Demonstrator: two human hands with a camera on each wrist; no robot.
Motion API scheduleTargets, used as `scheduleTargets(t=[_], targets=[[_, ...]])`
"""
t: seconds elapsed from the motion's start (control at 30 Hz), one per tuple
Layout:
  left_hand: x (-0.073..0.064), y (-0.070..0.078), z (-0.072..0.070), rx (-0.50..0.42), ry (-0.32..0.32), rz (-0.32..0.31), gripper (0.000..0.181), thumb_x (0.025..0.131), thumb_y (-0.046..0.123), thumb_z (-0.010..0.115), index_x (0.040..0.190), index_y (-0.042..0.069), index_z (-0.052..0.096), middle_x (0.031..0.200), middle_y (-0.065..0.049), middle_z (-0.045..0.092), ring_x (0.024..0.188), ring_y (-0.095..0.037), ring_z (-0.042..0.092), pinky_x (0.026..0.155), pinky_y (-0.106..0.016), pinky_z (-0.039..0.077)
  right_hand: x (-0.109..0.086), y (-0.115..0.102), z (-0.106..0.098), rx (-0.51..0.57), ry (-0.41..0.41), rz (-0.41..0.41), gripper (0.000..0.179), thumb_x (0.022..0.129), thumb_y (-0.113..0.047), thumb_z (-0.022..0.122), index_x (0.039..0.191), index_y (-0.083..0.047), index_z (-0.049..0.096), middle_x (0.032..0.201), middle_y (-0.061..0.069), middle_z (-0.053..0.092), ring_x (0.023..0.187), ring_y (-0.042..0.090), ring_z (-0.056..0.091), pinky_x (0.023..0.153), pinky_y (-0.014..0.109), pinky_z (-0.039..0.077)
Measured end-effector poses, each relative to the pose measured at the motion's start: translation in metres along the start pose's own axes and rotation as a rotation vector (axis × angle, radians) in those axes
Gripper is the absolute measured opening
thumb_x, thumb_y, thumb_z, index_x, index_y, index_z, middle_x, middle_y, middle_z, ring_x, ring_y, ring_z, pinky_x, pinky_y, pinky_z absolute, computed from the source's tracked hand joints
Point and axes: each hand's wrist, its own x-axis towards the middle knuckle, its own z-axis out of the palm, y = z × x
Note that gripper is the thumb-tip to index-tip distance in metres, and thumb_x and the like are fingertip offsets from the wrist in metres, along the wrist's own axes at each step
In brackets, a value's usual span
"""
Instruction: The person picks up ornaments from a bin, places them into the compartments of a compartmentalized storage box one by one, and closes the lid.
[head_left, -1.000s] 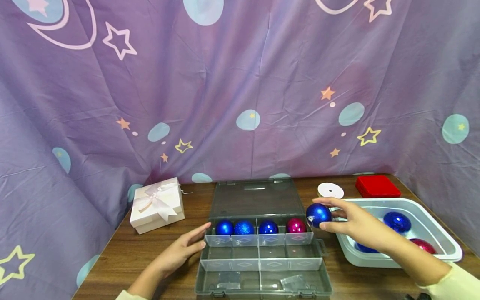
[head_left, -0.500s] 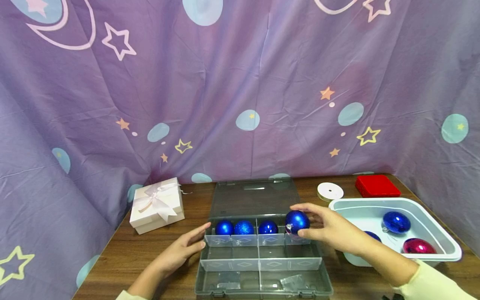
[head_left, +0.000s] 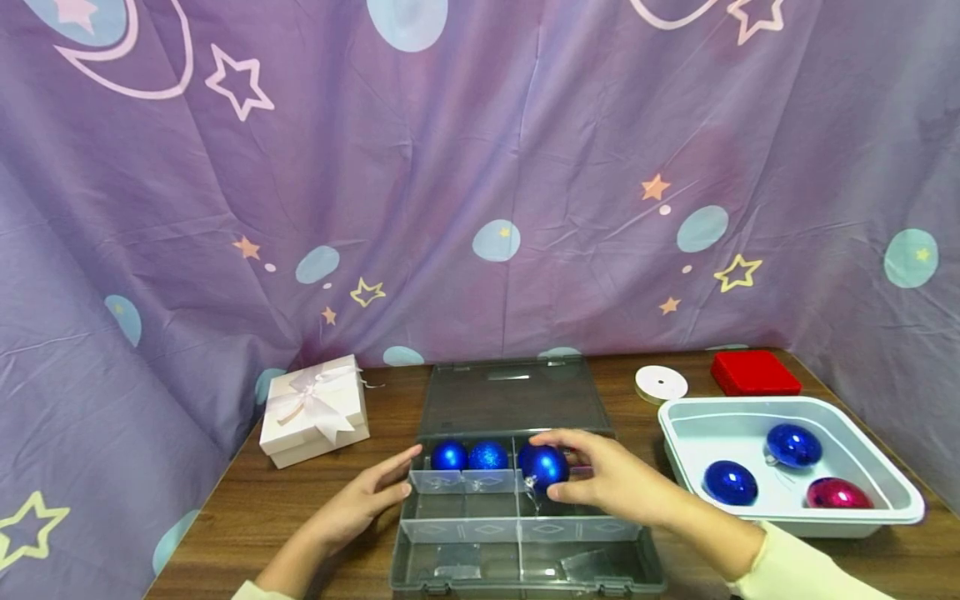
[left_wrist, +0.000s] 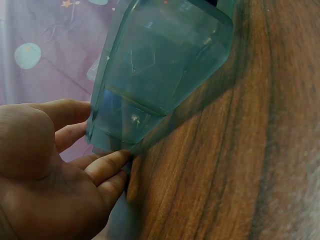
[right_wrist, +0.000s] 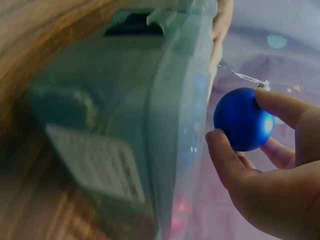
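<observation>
My right hand [head_left: 618, 479] pinches a matte blue Christmas ball [head_left: 543, 468] between thumb and fingers, above the grey see-through divided box [head_left: 487, 529]. Its silver cap and string loop show in the right wrist view. In the box's back row sit a matte blue ball [head_left: 449, 456] and a glittery blue ball [head_left: 488, 456]. The held ball and my right hand hide most of that row's right half. My left hand [head_left: 363, 500] touches the box's left side with fairly straight fingertips; the left wrist view shows them at the box's edge [left_wrist: 112, 120].
Right of the box, a pale plastic tub [head_left: 701, 433] holds two blue balls and a red one [head_left: 838, 493]. Behind it lie a white ribbon spool [head_left: 661, 383] and a red box [head_left: 755, 372]. A white gift box [head_left: 315, 408] stands back left. The divided box's lid [head_left: 513, 396] lies folded back.
My right hand has carried the blue ball left from beside the tub, past the pink ball, to the box's middle, and lower. My left hand has stayed in place.
</observation>
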Motion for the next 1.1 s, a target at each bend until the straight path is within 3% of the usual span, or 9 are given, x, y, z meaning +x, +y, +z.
scheduleTargets(t=[0.33,0.83,1.1], targets=[[-0.001,0.001,0.001,0.003,0.004,-0.013,0.062,0.107,0.013,0.052,0.162,0.002,0.025,0.166,-0.030,0.019,0.152,-0.052,0.015,0.123,-0.063,0.016,0.015,-0.003,0.031,0.094,-0.041,0.048,0.057,0.088,-0.013,0.082,0.141,-0.009,0.060,0.144,0.018,0.057,0.118,0.035,0.063,0.091,0.029,0.060],[-0.001,0.001,0.001,-0.023,-0.014,-0.008,0.062,0.108,0.012,0.050,0.163,0.001,0.023,0.167,-0.030,0.017,0.153,-0.053,0.011,0.122,-0.064,0.017,0.040,-0.013,0.075,0.049,-0.028,-0.006,0.058,0.089,-0.016,0.082,0.142,-0.017,0.061,0.144,0.012,0.059,0.126,0.038,0.060,0.095,0.035,0.060],[0.000,0.002,0.000,-0.036,-0.032,-0.012,0.063,0.109,0.014,0.049,0.163,0.001,0.021,0.167,-0.031,0.014,0.153,-0.055,0.009,0.122,-0.066,0.018,0.053,-0.016,0.097,-0.031,0.007,-0.045,0.060,0.088,-0.014,0.083,0.143,-0.014,0.061,0.137,0.005,0.060,0.126,0.033,0.060,0.093,0.024,0.058]])
